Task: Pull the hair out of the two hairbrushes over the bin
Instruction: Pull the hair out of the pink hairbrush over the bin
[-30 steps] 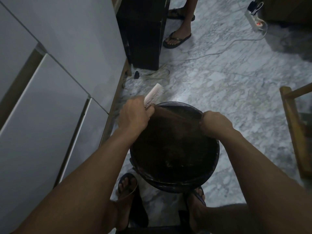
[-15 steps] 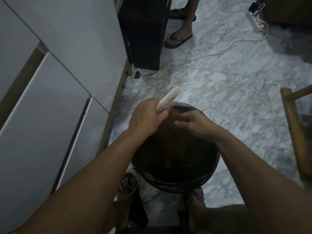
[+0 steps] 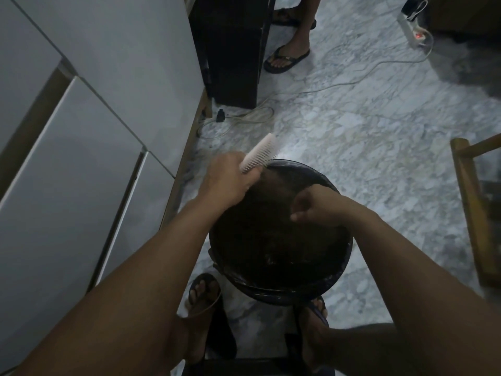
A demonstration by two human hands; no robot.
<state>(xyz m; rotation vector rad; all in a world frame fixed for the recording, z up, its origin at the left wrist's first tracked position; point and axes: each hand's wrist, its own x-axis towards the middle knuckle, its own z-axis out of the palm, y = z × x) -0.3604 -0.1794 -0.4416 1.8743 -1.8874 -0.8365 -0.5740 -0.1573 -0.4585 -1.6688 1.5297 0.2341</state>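
1. Gripping the pale hairbrush [image 3: 259,152] by its handle, the left hand [image 3: 227,183] is holding it at the far left edge of the dark bin [image 3: 282,290], bristles turned toward the bin's mouth.
2. The right hand [image 3: 315,206] is hovering over the middle of the bin, well apart from the brush now; half a second ago it was right up against the bristles, and a second ago it was out at the right rim with a strand of hair stretched between it and the brush.
3. Its fingers are curling in a narrow grip, fingertips drawn together and pointing left; whether any hair is pinched there I cannot tell, since the frame is dim and the hand is blurred.
4. This is looking like another pull drawn away from the bristles and over the bin, so any loosened hair is likely falling inside.
5. Only one brush is showing; the second is not in view, so the task is probably still going on with the first.
6. A second person's sandalled foot [image 3: 287,58] is standing on the marble floor [image 3: 379,158] beyond.
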